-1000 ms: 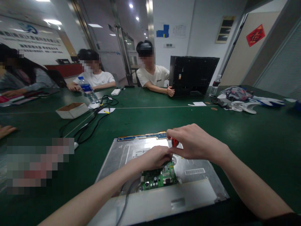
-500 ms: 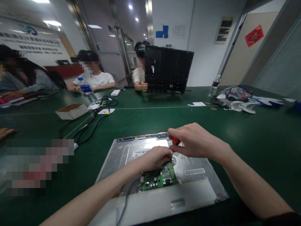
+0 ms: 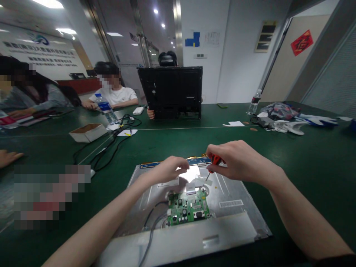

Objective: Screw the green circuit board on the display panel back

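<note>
A metal display panel (image 3: 233, 218) lies flat before me, a green circuit board (image 3: 191, 208) fixed on its middle. My right hand (image 3: 241, 159) is closed around a red screwdriver (image 3: 216, 159). The screwdriver's thin shaft points down toward the panel, just above the board's upper right corner; whether its tip touches cannot be told. Over the panel's upper part, my left hand (image 3: 171, 168) hovers with fingers bent and a gap between thumb and fingertips, nothing visible in it. A flat ribbon connector (image 3: 190, 188) sits at the board's top edge. A blue strip board (image 3: 197, 160) runs along the far edge.
A grey cable (image 3: 151, 237) crosses the panel's near left. To the left are black cables (image 3: 111, 148), an open box (image 3: 88, 132) and a bottle (image 3: 106, 108). A person opposite holds a black monitor housing (image 3: 172, 92). Gloves (image 3: 289, 127) and another bottle (image 3: 254, 102) stand right.
My left hand has lifted off the circuit board and moved up and left, uncovering it. My right hand has shifted slightly right with the screwdriver. The monitor housing opposite has swung left.
</note>
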Demonstrator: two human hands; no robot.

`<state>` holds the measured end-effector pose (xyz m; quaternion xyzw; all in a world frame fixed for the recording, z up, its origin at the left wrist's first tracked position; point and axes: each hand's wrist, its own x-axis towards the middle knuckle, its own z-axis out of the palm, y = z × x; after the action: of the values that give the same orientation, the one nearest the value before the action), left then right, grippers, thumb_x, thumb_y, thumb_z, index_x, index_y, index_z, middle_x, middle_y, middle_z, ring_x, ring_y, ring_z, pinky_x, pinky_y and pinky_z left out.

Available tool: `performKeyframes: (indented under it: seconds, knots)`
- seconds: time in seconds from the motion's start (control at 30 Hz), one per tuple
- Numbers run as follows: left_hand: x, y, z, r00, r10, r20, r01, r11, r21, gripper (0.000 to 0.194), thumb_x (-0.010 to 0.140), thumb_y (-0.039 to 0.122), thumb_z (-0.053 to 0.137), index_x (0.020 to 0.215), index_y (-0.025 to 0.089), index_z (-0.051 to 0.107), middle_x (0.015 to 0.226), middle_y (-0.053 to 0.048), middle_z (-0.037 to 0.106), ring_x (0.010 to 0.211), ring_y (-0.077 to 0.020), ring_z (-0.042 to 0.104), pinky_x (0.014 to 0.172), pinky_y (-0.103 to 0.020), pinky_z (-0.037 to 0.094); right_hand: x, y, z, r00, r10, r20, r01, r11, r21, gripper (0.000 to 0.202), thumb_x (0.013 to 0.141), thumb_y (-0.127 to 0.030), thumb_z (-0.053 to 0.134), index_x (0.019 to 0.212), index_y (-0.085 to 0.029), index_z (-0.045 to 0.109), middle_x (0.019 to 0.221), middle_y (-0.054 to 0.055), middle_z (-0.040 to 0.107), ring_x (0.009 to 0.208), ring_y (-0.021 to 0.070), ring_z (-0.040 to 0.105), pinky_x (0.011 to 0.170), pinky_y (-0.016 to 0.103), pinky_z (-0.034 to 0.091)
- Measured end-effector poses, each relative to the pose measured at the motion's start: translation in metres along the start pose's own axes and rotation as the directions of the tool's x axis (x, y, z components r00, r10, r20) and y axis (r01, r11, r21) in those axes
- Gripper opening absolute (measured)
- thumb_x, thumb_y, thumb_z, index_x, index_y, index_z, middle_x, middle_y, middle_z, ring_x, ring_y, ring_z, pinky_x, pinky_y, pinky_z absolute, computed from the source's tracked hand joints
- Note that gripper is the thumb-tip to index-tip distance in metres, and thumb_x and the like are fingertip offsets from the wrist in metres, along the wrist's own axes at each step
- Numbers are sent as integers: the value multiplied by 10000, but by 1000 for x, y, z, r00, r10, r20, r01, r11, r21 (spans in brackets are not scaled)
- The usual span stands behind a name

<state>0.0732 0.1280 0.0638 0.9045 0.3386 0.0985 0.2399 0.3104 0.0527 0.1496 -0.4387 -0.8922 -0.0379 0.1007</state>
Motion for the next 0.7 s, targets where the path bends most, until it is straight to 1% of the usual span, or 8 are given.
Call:
performKeyframes:
  seconds: [0.07,0.1,0.17,0.27,0.4,0.47,0.6,0.7]
  knots:
    - [-4,-10,-18,997,-74,23,72,995,70,158,852,198,521,858,135,665,806,-38,678,712,-152,594,641,-222,394,-1,0,-2,1000,14,0,-14,1000,0,144,855,-343,596,894,-214,546,748,-4,652,603,138,539,508,244,260]
    - [-7,-14,-25,995,-91,43,87,992,94,150,841,188,522,832,137,663,780,-28,671,694,-144,587,626,-214,382,-1,0,-2,1000,17,0,-17,1000,-2,145,852,-341,601,896,-214,548,748,-3,652,600,137,538,506,243,260]
    - [-12,-19,-31,989,-114,96,100,985,141,113,808,171,542,795,146,652,735,-9,650,657,-132,568,590,-203,354,-1,0,-3,1000,16,2,-16,1000,-7,148,847,-340,607,898,-213,551,746,-2,654,595,136,536,503,243,259]
    - [-17,-21,-30,972,-156,176,124,976,179,62,776,194,585,793,165,637,698,7,630,624,-131,545,550,-201,323,-2,1,-3,1000,10,-2,-10,1000,-8,150,852,-344,602,902,-211,553,746,-1,655,595,134,538,502,241,261]
    - [-18,-19,-21,925,-246,288,188,959,214,65,734,205,613,789,172,623,721,4,638,632,-146,537,542,-213,315,-3,3,-3,1000,12,-15,-13,1000,-11,150,848,-341,608,896,-211,552,735,-3,648,582,126,528,501,239,256]
    - [-16,-19,-19,907,-276,317,211,951,226,76,717,211,621,781,172,613,724,4,632,640,-156,534,548,-222,316,-3,3,-1,1000,0,-25,-1,1000,-13,150,842,-338,615,888,-212,547,731,-6,647,575,124,522,497,242,249]
    - [-14,-18,-16,910,-276,309,211,950,229,6,713,175,582,718,172,580,686,3,601,628,-159,517,546,-232,298,-3,5,0,999,-26,-37,26,1000,11,144,837,-320,620,898,-215,543,757,-11,659,588,122,529,497,243,255]
    - [-15,-16,-15,928,-243,283,177,954,241,62,715,127,536,675,168,560,656,2,577,615,-151,500,546,-231,284,-4,6,-1,999,-21,-47,22,1000,20,145,835,-320,625,898,-214,548,759,-14,660,593,123,531,498,246,258]
